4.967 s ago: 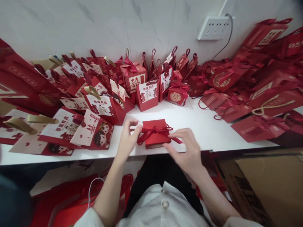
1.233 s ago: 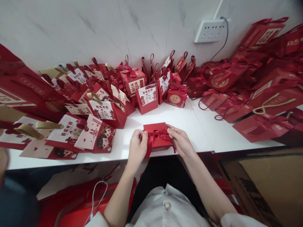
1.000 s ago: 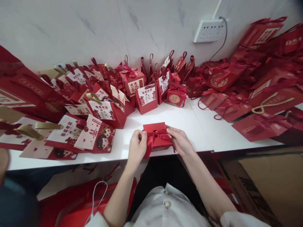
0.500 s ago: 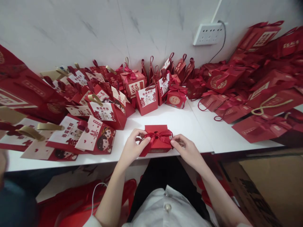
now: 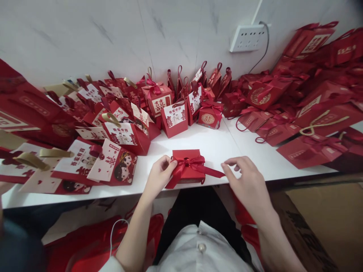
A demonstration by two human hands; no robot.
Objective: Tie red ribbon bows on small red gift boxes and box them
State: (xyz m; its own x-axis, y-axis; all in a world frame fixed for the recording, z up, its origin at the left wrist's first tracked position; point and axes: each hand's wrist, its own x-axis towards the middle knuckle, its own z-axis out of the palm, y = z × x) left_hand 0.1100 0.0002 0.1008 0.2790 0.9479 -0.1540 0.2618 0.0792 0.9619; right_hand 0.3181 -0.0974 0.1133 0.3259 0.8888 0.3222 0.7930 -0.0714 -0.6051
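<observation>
In front of me a small red gift box [image 5: 185, 153] sits near the table's front edge, a red ribbon [image 5: 195, 161] tied in a bow across its top. At the box's left side, my left hand [image 5: 161, 173] is closed, thumb and finger pinching the ribbon's left loop. One ribbon tail hangs down beside that hand over the box's front. The other tail stretches out to the right. My right hand [image 5: 246, 179] is off the box, thumb and forefinger curved slightly apart, close to that tail's tip. The tip does not appear to be between the fingertips.
Red and white gift boxes [image 5: 124, 134] with ribbon handles crowd the left and back of the white table [image 5: 241, 145]. More red boxes [image 5: 310, 149] are heaped at the right. A power strip [image 5: 247, 37] is on the wall. A person's sleeve [image 5: 21, 240] shows at lower left.
My right hand has moved right, away from the box, and the right ribbon tail now extends outward. My left hand stays at the bow's left loop.
</observation>
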